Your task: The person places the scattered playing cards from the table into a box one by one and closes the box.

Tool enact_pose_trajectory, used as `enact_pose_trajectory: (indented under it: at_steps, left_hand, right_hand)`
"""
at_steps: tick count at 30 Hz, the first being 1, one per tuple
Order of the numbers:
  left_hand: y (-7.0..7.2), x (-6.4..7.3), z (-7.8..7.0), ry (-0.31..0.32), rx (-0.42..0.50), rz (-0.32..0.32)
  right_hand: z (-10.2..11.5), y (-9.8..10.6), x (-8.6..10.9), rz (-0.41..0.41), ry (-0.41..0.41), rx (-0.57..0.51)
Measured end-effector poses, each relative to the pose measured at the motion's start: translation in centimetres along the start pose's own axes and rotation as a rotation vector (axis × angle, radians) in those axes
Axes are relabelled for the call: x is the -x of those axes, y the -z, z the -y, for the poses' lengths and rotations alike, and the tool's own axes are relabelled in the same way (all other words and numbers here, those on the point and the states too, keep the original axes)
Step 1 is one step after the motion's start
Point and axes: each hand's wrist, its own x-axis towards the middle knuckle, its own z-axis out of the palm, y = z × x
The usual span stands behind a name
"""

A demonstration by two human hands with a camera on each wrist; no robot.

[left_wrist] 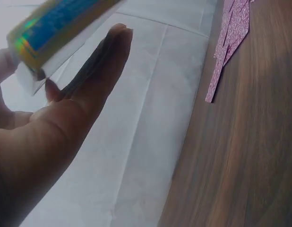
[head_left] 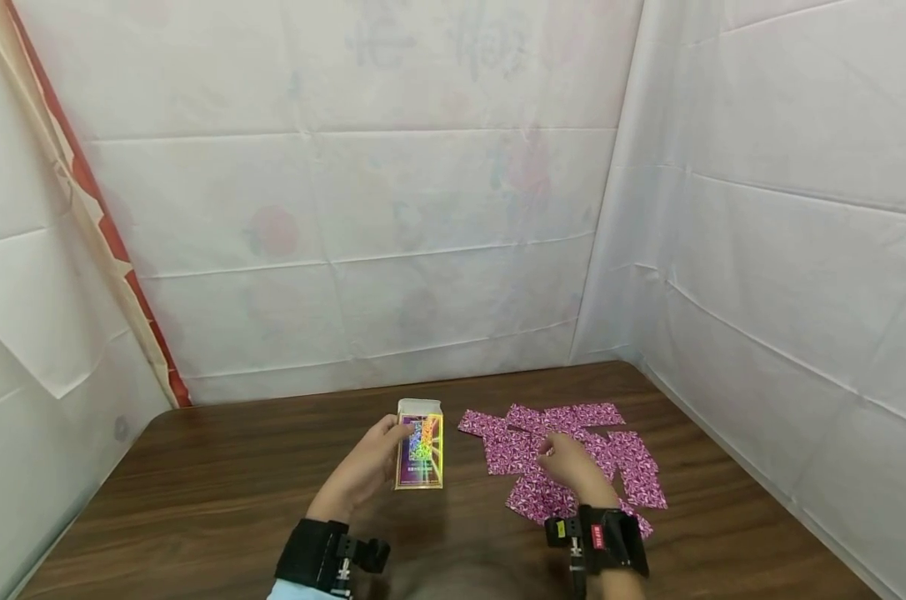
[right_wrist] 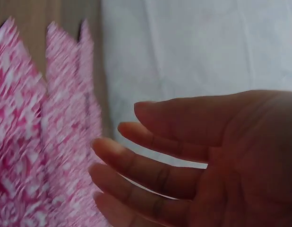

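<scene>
In the head view my left hand grips the left edge of a shiny purple and yellow card box. The box stands tilted toward me with its white top flap up, its thumb side overlapped by my hand. The left wrist view has the same box at the upper left, between thumb and fingers. My right hand hovers over a loose spread of pink patterned cards on the right. Its fingers are loosely bent beside the cards in the right wrist view, with nothing between thumb and fingertips.
A dark wooden table carries everything. White sheets hang behind it and along its right side. A red and cream edged cloth strip runs down at the left.
</scene>
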Motion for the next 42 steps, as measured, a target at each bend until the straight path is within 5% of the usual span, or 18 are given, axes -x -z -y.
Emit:
enact_pose_trajectory:
  at_steps: [10, 15, 23, 30, 42]
  left_hand:
    - [0.1, 0.3, -1.1, -0.061, 0.190, 0.053]
    - [0.2, 0.7, -1.3, -0.075, 0.095, -0.005]
    - [0.3, 0.7, -1.3, -0.120, 0.007, -0.004]
    - [0.4, 0.7, -1.2, -0.082, -0.023, -0.125]
    - [-0.1, 0.5, -1.1, -0.014, -0.096, -0.108]
  right_hand:
    - [-2.5, -1.2, -0.9, -0.018, -0.024, 0.078]
    - [-2.9, -1.9, -1.1, -0.013, -0.027, 0.061]
    - [-3.3, -2.9, -1.7, -0.025, -0.009, 0.138]
    - [-3.2, -3.0, -1.8, -0.048, -0.026, 0.166]
    - [-3.3, -3.1, -2.0, -0.053, -0.053, 0.191]
